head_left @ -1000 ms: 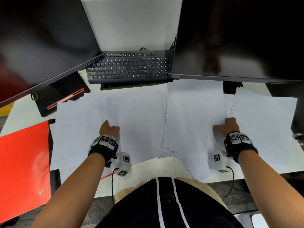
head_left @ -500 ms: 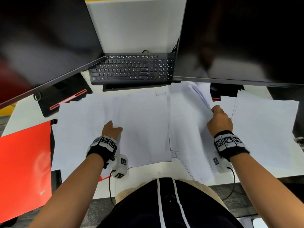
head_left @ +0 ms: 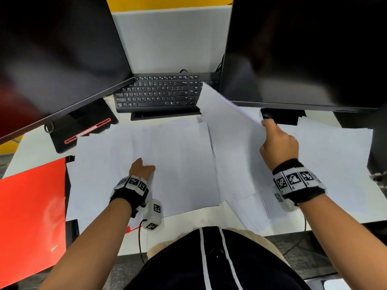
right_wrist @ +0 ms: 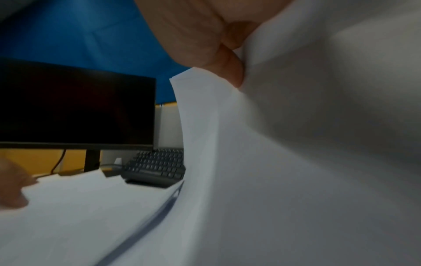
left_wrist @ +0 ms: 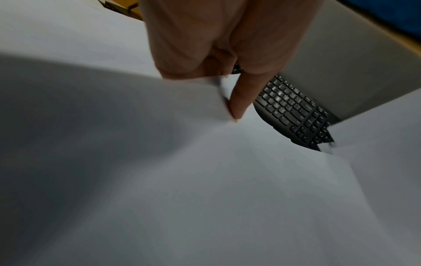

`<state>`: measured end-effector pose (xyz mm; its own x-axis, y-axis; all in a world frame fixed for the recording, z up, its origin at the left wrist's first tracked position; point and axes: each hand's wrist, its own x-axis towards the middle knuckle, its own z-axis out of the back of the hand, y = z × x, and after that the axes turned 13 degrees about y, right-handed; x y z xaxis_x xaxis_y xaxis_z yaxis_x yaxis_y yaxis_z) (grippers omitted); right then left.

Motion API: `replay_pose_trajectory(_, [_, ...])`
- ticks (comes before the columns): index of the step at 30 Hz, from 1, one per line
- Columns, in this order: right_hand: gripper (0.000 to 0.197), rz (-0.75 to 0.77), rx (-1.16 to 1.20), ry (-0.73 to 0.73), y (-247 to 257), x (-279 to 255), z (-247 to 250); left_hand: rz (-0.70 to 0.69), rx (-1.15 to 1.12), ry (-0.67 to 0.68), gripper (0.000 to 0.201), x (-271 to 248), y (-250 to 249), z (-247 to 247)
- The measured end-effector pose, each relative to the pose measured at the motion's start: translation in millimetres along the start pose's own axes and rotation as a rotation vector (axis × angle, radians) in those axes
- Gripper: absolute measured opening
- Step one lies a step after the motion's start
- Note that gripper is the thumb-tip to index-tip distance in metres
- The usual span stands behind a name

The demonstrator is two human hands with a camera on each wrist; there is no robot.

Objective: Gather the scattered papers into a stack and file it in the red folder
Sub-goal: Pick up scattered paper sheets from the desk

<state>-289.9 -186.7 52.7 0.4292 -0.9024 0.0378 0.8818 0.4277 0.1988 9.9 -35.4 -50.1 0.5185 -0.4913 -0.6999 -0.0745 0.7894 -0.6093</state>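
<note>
Right hand (head_left: 279,146): fingers curled, pinching the lifted sheets (head_left: 228,130) at their right edge; far corner raised over the keyboard (head_left: 159,93).
Left hand (head_left: 142,167): pinches a fold of the flat papers (head_left: 146,147), mid-left.
Red folder (head_left: 31,210): near left desk edge, untouched.
Left wrist view: index finger (left_wrist: 243,97) straight, tip on paper.
Right wrist view: thumb (right_wrist: 230,68) clamps the sheet edge; monitor (right_wrist: 75,108) at left.

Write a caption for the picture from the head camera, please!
Right hand lifts a sheaf of papers while the left hand grips the sheets beside the red folder.
</note>
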Motion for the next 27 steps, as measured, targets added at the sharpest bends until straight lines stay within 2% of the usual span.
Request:
replay_pose_trajectory(1, [0.045, 0.003, -0.009, -0.036, 4.1, 3.0, 7.6, 0.0, 0.028, 0.015, 0.011, -5.2, -1.4, 0.3])
replay_pose_trajectory(2, [0.047, 0.005, -0.017, -0.071, 7.8, 6.8, 14.3, -0.011, 0.038, 0.027, 0.019, -6.7, -1.8, 1.5])
replay_pose_trajectory(3, [0.048, 0.008, -0.025, -0.102, 12.3, 10.8, 22.7, 0.005, 0.072, 0.033, 0.04, -9.6, -2.9, 1.6])
replay_pose_trajectory(4, [0.049, 0.012, -0.032, -0.132, 16.3, 15.0, 31.3, 0.006, 0.077, 0.035, 0.041, -7.2, -0.4, 0.9])
replay_pose_trajectory(6, [0.051, 0.016, -0.031, -0.178, 23.9, 21.7, 51.7, 0.019, 0.109, 0.033, 0.005, -12.9, -2.8, 3.4])
replay_pose_trajectory(7, [0.052, 0.015, -0.026, -0.188, 26.5, 24.4, 61.5, 0.015, 0.081, 0.046, 0.023, -12.9, -3.4, 2.5])
replay_pose_trajectory(9, [0.054, 0.018, -0.012, -0.201, 31.0, 27.8, 80.7, 0.021, 0.053, 0.067, 0.035, -13.2, -3.7, 0.9])
replay_pose_trajectory(10, [0.056, 0.025, 0.004, -0.222, 33.2, 28.5, 89.7, 0.057, 0.053, 0.064, 0.028, -12.6, -0.8, 0.6])
replay_pose_trajectory(11, [0.057, 0.039, 0.029, -0.252, 35.9, 28.6, 98.2, 0.034, 0.024, 0.07, 0.008, -19.7, -3.1, -0.2])
replay_pose_trajectory(13, [0.058, 0.067, 0.124, -0.308, 39.6, 28.7, 111.3, 0.028, -0.042, 0.077, 0.056, -23.7, -4.1, -1.3])
replay_pose_trajectory(14, [0.058, 0.076, 0.191, -0.331, 40.4, 28.9, 115.9, 0.021, -0.077, 0.088, 0.064, -28.2, -6.7, -1.6])
replay_pose_trajectory(16, [0.059, 0.097, 0.333, -0.378, 41.7, 30.3, 122.8, -0.022, -0.187, 0.134, 0.065, -27.6, -7.1, 0.1])
replay_pose_trajectory(18, [0.058, 0.112, 0.448, -0.406, 41.7, 35.4, 124.4, -0.02, -0.409, 0.196, 0.068, -26.3, -6.9, 1.0])
replay_pose_trajectory(21, [0.054, 0.122, 0.608, -0.367, 39.9, 49.2, 110.9, -0.049, -0.565, 0.238, 0.072, -20.6, -1.8, 2.1])
replay_pose_trajectory(24, [0.052, 0.033, 0.757, -0.236, 35.6, 56.2, 76.2, -0.015, -0.644, 0.278, 0.11, -0.1, 15.8, 6.5])
replay_pose_trajectory(25, [0.054, -0.015, 0.811, -0.167, 33.5, 55.4, 58.6, -0.005, -0.662, 0.282, 0.113, 3.9, 20.0, 8.3])
replay_pose_trajectory(27, [0.054, -0.088, 0.862, -0.044, 31.3, 48.9, 20.2, -0.008, -0.716, 0.281, 0.093, -10.8, 13.2, 9.6])
